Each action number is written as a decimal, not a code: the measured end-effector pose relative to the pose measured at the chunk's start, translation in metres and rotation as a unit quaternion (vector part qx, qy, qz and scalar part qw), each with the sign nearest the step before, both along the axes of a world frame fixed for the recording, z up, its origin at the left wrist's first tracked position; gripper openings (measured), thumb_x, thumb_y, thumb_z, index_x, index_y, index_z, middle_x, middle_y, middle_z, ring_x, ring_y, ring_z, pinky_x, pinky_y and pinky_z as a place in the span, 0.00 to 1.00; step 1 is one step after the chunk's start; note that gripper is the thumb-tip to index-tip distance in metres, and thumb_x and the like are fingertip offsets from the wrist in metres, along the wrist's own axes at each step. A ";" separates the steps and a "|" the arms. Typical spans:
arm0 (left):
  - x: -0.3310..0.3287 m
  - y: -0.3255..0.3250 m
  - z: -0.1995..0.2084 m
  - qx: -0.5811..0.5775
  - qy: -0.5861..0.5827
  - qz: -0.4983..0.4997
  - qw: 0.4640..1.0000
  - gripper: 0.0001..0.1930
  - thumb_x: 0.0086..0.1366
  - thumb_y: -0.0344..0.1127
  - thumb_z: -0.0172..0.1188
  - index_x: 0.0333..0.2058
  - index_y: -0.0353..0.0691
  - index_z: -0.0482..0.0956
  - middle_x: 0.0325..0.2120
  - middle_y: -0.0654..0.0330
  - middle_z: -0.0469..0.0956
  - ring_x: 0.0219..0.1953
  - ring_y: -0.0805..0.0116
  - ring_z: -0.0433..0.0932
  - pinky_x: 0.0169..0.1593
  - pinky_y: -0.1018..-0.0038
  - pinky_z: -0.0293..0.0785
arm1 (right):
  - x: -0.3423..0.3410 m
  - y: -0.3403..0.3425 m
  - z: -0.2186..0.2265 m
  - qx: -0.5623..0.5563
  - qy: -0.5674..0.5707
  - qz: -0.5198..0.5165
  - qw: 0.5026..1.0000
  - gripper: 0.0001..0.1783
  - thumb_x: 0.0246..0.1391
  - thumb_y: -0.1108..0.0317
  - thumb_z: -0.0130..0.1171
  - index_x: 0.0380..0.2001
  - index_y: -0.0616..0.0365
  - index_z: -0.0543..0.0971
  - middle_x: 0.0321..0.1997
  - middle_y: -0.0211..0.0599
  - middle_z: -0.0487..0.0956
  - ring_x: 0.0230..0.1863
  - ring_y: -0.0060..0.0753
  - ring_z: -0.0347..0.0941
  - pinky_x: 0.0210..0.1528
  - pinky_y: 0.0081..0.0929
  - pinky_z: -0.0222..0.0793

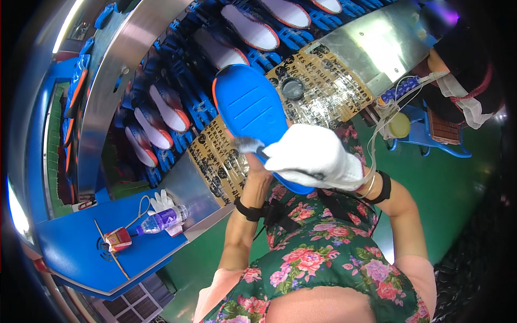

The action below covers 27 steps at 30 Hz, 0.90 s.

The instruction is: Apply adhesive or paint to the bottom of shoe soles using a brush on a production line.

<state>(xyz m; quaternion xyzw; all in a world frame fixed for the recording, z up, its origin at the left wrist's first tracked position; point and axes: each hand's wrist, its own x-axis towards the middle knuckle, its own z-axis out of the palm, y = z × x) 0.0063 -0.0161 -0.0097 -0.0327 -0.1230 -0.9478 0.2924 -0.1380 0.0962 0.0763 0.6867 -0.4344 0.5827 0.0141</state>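
A blue shoe sole (pixel 250 102) with an orange edge is tilted up in front of me, its ribbed inner face showing. My left hand (pixel 256 164), bare, grips it from underneath; most of its fingers are hidden behind the sole. In a white knitted glove, my right hand (pixel 320 156) is closed around a brush (pixel 249 145). The brush's pale bristles lie over the sole's left edge, just above my left hand; whether they touch it I cannot tell. Beyond the sole, a small round dark dish (pixel 292 88) sits on taped brown cardboard (pixel 323 89).
Behind the cardboard, blue racks (pixel 188 97) carry several shoe uppers (pixel 250 27) with white bottoms. A blue side table (pixel 70 242) at left bears a bottle (pixel 164 219), a white glove (pixel 160 202) and a red box (pixel 118 239). Another person sits at right near a blue stool (pixel 431 139).
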 end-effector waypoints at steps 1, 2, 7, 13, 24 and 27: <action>0.001 -0.002 -0.001 -0.025 -0.004 0.015 1.000 0.57 0.58 0.87 0.37 0.70 0.42 0.57 0.59 0.50 0.73 0.58 0.53 0.75 0.61 0.55 0.75 | -0.006 0.002 0.003 0.043 -0.056 0.043 0.997 0.11 0.46 0.74 0.72 0.36 0.53 0.88 0.40 0.39 0.87 0.38 0.40 0.83 0.42 0.35 0.79; 0.003 -0.003 -0.002 -0.051 -0.008 0.030 0.998 0.57 0.58 0.87 0.37 0.69 0.41 0.58 0.56 0.50 0.75 0.56 0.54 0.76 0.60 0.55 0.75 | -0.011 0.001 0.004 0.085 -0.112 0.086 0.986 0.11 0.46 0.74 0.73 0.35 0.53 0.88 0.40 0.39 0.87 0.38 0.39 0.83 0.42 0.35 0.79; 0.007 -0.008 0.001 0.056 -0.070 0.017 0.996 0.56 0.58 0.87 0.38 0.65 0.40 0.63 0.53 0.49 0.76 0.53 0.53 0.78 0.57 0.54 0.77 | -0.008 0.001 -0.002 0.034 0.022 -0.009 0.999 0.16 0.49 0.72 0.71 0.44 0.52 0.87 0.43 0.36 0.86 0.39 0.41 0.82 0.44 0.35 0.78; 0.006 -0.016 0.006 -0.045 -0.181 0.024 0.982 0.66 0.46 0.94 0.37 0.59 0.31 0.67 0.43 0.41 0.80 0.39 0.49 0.83 0.42 0.56 0.83 | -0.015 0.004 -0.007 0.090 -0.156 0.075 0.981 0.10 0.48 0.73 0.70 0.36 0.53 0.88 0.39 0.36 0.87 0.39 0.39 0.83 0.43 0.34 0.78; -0.007 -0.026 0.009 -0.067 -0.096 0.000 0.993 0.66 0.42 0.95 0.42 0.54 0.30 0.69 0.40 0.48 0.79 0.35 0.47 0.83 0.38 0.52 0.81 | -0.006 0.011 -0.016 0.103 -0.168 0.032 0.980 0.11 0.49 0.72 0.72 0.38 0.53 0.87 0.39 0.34 0.87 0.37 0.36 0.83 0.44 0.34 0.78; -0.004 -0.037 0.004 -0.076 -0.082 0.003 0.994 0.66 0.41 0.94 0.44 0.55 0.29 0.68 0.43 0.47 0.78 0.39 0.46 0.82 0.43 0.48 0.79 | 0.008 0.012 -0.020 0.036 -0.010 -0.018 0.999 0.16 0.48 0.71 0.73 0.43 0.49 0.87 0.41 0.33 0.86 0.40 0.42 0.82 0.43 0.36 0.79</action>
